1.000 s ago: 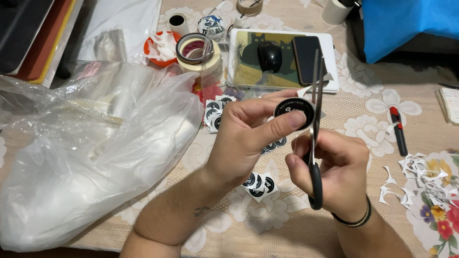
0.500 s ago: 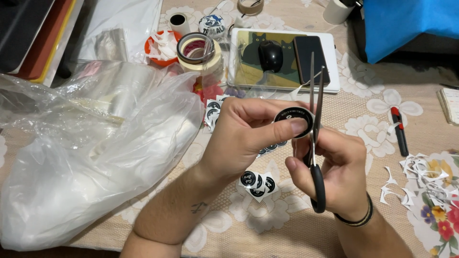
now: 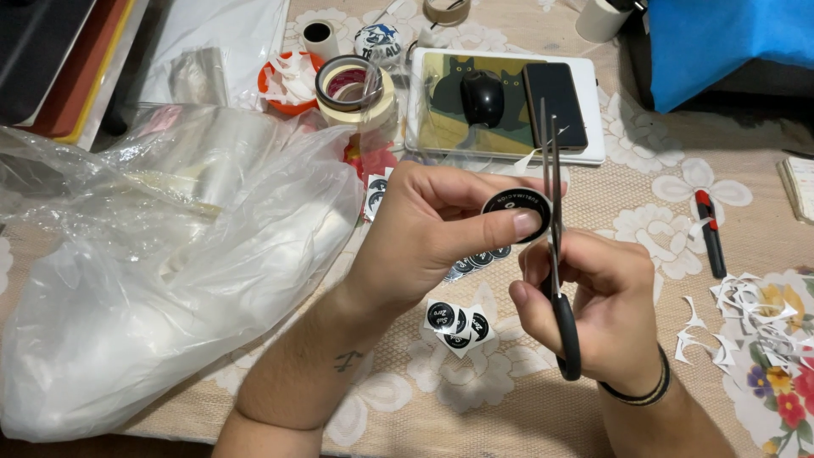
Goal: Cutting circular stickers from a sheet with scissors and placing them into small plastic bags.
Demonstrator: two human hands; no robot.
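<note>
From the head view I see my left hand (image 3: 424,233) raised above the table, thumb and fingers pinching a round black sticker (image 3: 514,205) at its edge. My right hand (image 3: 598,309) is curled through the handles of the scissors (image 3: 555,254), blades pointing up and nearly closed beside the sticker's right rim. More stickers (image 3: 456,321) lie on the tablecloth (image 3: 644,170) below.

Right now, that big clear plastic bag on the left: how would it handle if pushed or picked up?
The clear plastic bag looks thin and crumpled, so it would probably sag and fold rather than hold shape. Its white, soft-looking contents suggest it is light for its bulk. Pushed across the tablecloth, it would likely deform before sliding; the glossy film may be slippery.
</note>
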